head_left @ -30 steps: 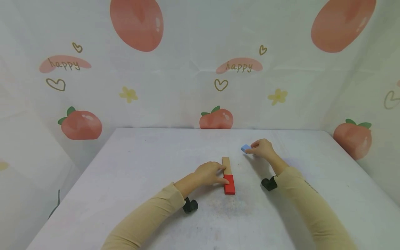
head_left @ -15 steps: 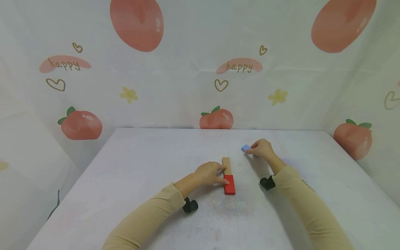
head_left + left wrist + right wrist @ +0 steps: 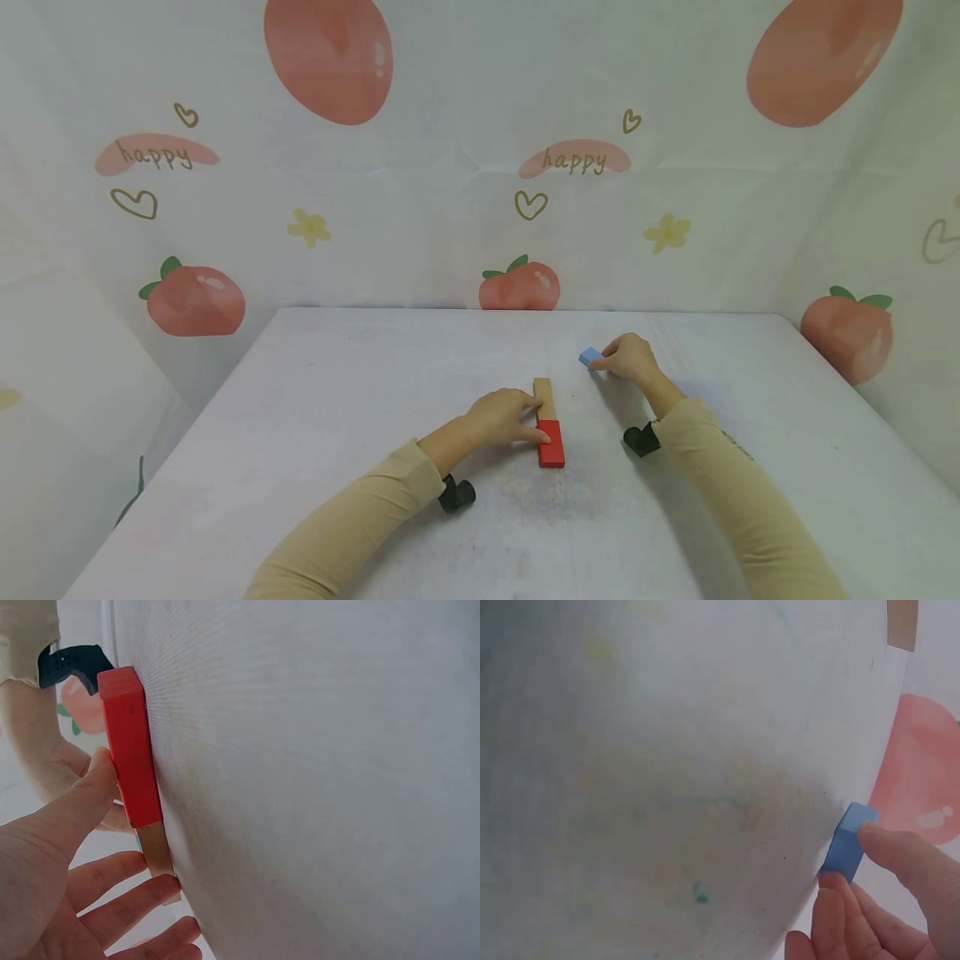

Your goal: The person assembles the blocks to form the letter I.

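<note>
A red block [image 3: 551,444] and a plain wooden block [image 3: 544,398] lie end to end in a line on the white table. My left hand [image 3: 501,417] is at their left side; its thumb touches the red block and its spread fingers reach the wooden block [image 3: 154,847]. Farther back and to the right, my right hand [image 3: 632,357] pinches a small light blue block [image 3: 588,357] between thumb and fingers. In the right wrist view the thumb presses the upper end of the blue block [image 3: 846,844], with the fingers below it.
Black wrist mounts [image 3: 457,494] hang under both sleeves, low over the table [image 3: 360,375]. Behind the table's back edge hangs a pale cloth [image 3: 420,208] printed with peaches. A dark cord [image 3: 139,479] shows past the table's left edge.
My right forearm and its wrist mount have shifted slightly left, while the right hand stays around the blue block. The left hand and the two aligned blocks have not visibly moved.
</note>
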Tool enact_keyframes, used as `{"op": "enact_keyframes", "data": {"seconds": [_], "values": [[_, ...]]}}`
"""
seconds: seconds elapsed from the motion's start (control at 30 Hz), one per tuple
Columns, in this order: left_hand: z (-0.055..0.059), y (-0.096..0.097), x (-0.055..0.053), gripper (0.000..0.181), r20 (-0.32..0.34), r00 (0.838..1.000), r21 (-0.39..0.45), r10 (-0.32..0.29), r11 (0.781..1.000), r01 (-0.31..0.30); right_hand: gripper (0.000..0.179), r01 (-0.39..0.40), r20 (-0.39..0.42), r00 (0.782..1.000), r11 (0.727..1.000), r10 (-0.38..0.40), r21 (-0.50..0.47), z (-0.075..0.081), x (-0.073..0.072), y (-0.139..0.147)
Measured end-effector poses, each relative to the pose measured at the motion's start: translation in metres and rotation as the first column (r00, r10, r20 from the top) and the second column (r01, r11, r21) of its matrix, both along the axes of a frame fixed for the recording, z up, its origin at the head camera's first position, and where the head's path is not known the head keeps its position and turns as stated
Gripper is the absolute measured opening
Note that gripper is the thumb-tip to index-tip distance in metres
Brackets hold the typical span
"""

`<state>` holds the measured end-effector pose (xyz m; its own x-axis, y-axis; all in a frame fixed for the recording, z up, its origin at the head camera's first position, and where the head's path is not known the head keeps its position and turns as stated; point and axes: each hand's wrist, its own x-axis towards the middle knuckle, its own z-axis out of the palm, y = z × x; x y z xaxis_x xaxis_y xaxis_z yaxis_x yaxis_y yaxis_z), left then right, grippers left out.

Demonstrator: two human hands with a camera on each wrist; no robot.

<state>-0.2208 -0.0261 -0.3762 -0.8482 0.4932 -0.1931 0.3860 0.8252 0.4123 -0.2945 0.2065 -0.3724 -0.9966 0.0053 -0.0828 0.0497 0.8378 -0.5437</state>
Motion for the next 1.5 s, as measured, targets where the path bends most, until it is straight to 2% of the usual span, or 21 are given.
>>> {"op": "enact_keyframes", "data": {"seconds": [0.7, 1.5], "values": [[0.001, 0.0, 0.0, 0.062, -0.008, 1.0, -0.004, -0.007, 1.0, 0.007, 0.039, 0.001, 0.015, 1.0, 1.0, -0.001, -0.005, 0.005, 0.003, -0.005], [0.0, 0.0, 0.0, 0.062, -0.005, 1.0, -0.012, -0.011, 1.0, 0.011, 0.039, -0.059, 0.005, 0.998, 0.998, 0.059, -0.026, 0.006, 0.003, -0.012]]}}
